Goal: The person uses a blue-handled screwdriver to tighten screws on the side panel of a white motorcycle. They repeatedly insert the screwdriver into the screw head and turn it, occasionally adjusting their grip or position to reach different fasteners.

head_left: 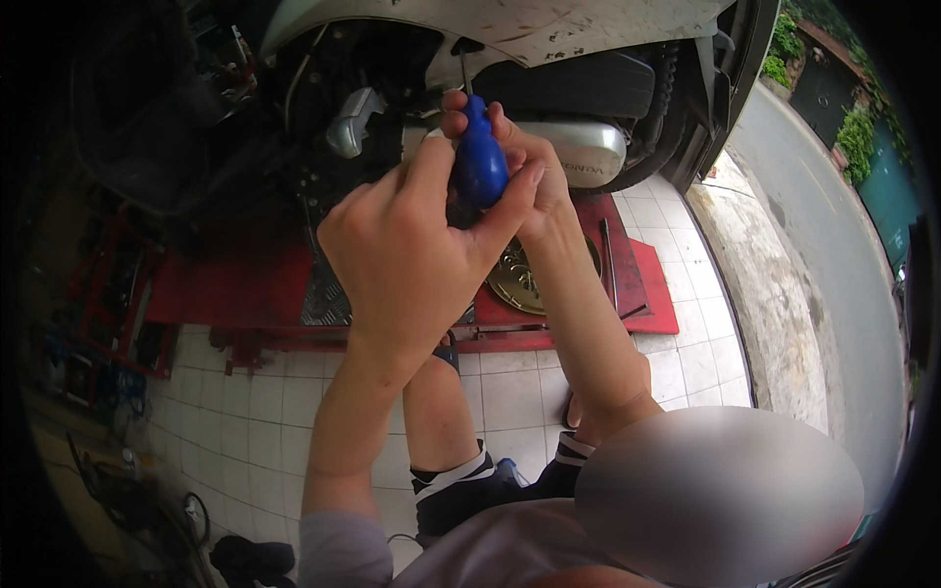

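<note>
Blue screwdriver (479,162) gripped by left hand (412,255) and right hand (524,171), fingers wrapped round handle; shaft above fingertips at scooter (549,39) panel; fastener hidden, progress unclear.

Floor: white square tiles (510,392) are laid under the whole work area, with dark grout lines.
Platform: a low red metal lift platform (235,289) is set on the tiles; a ribbed grey plate (323,299) is fitted into its top.
On the platform: a scooter (549,39) is stood on it; a round golden metal cover (520,279) and a thin dark rod (608,260) are laid beside each other.
Floor, lower left: dark cables and tools (147,500) are scattered.
</note>
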The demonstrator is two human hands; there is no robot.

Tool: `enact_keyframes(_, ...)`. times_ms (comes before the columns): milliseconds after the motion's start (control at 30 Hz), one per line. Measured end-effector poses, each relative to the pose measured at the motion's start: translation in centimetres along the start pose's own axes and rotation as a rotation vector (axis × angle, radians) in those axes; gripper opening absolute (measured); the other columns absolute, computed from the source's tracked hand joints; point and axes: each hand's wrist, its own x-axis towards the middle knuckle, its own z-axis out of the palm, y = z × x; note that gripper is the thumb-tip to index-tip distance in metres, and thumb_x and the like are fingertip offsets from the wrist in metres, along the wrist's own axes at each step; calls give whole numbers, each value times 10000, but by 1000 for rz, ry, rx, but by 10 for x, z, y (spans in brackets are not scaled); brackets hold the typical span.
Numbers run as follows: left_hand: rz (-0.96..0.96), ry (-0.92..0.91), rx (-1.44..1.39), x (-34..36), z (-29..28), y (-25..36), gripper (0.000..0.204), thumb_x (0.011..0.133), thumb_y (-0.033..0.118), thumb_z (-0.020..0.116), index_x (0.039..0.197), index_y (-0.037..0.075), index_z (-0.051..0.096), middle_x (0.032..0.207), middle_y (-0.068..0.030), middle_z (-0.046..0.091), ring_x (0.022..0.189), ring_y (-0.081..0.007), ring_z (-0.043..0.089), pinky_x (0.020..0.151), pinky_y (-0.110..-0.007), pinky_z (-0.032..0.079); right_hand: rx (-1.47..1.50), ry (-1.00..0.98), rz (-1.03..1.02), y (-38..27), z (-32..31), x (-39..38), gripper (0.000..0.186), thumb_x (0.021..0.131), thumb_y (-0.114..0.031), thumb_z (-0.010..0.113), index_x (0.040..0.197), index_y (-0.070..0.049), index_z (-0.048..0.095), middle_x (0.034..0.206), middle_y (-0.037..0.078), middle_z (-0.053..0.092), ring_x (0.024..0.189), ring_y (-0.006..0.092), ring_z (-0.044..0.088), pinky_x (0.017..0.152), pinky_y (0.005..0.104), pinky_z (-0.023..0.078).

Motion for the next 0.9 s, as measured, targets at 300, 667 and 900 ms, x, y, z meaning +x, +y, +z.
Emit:
enact_keyframes(300,50,33,-216,0,-12,10,268,756,129,826,890,30,616,677,-30,600,483,-89,515,438,-219,361,-2,220,-34,-2,15,2,289,972,-218,621,1101,36,579,841,55,611,510,14,450,514,134,429)
enact_keyframes(667,155,88,-152,8,-12,6,297,742,166,845,860,45,601,627,-25,570,454,-73,471,412,-215,336,-8,11,2,-11,-5,5,297,974,-209,612,1119,46,565,982,106,640,550,14,455,591,145,464)
enact_keyframes(900,41,135,-62,8,-12,9,285,745,232,830,776,83,590,546,-2,535,422,-148,492,416,-261,373,4,17,-58,0,12,5,418,927,-196,660,1239,46,523,1059,105,625,627,64,530,734,253,536)
